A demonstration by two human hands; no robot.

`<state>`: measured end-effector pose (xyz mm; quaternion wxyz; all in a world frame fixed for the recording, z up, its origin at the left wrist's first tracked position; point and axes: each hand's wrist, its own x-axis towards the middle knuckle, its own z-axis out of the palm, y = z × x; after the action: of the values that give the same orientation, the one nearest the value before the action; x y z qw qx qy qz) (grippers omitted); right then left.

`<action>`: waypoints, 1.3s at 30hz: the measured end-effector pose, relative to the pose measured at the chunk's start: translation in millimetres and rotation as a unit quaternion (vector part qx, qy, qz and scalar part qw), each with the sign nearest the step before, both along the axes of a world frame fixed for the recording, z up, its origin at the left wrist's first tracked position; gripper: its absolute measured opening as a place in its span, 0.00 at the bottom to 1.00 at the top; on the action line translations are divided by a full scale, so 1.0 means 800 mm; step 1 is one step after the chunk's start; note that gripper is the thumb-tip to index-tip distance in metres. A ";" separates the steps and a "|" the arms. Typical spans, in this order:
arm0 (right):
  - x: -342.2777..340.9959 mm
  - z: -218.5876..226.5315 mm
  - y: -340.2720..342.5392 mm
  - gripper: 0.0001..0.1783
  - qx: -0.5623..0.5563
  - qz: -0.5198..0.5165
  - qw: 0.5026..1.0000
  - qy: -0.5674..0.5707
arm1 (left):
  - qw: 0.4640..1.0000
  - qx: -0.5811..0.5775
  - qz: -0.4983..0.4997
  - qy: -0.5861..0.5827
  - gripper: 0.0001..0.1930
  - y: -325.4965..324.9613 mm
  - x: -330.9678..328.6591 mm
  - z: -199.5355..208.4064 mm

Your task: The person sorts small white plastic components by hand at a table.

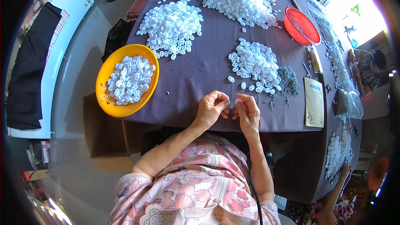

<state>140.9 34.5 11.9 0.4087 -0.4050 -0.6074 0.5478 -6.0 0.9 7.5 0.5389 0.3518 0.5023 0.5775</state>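
Note:
Close together above the table's near edge, my two hands face each other. Between the thumb and fingers of my right hand (248, 111) is a small white oval plastic piece (238, 100). My left hand (211, 109) is closed in a pinch just beside it; whatever its fingertips hold is too small or hidden to make out. Beyond my hands lies a loose heap of similar white oval pieces (254, 63), touching a smaller pile of tiny grey parts (288, 79). A yellow oval dish (103, 96) with more white pieces sits at the table's left edge.
Larger white heaps (171, 27) cover the far side of the dark tablecloth (196, 75). A red basket (301, 27), a booklet (314, 102) and a pen (307, 70) lie to the right. Other people (366, 71) sit along the right side. A cardboard box (104, 129) stands below left.

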 end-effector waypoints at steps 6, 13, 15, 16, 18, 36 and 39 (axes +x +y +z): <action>-0.003 0.004 -0.001 0.10 0.030 0.002 0.999 -0.023 | 1.000 0.007 0.005 0.004 0.02 0.001 0.001 -0.002; -0.003 0.002 0.000 0.10 0.046 0.007 0.998 -0.030 | 1.000 0.001 0.005 0.010 0.03 0.001 0.001 -0.002; -0.003 0.002 0.000 0.10 0.050 0.008 0.998 -0.044 | 1.000 0.002 0.005 0.009 0.03 0.001 0.000 -0.003; -0.003 0.003 0.000 0.10 0.050 0.008 0.998 -0.044 | 1.000 0.003 0.006 0.008 0.03 0.001 0.000 -0.004; -0.004 0.004 -0.001 0.10 0.053 0.004 0.998 -0.045 | 1.000 0.003 0.005 0.008 0.03 0.001 0.000 -0.002; -0.007 0.000 -0.002 0.10 0.039 -0.018 0.998 -0.035 | 1.000 -0.001 0.005 -0.014 0.04 0.001 0.001 0.000; -0.006 0.000 -0.001 0.10 0.046 -0.016 0.998 -0.048 | 1.000 -0.001 0.009 -0.013 0.03 0.001 0.001 -0.001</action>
<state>136.1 33.5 11.8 0.4060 -0.4208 -0.6442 0.4930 -5.2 1.4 6.6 0.5406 0.3387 0.4988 0.5867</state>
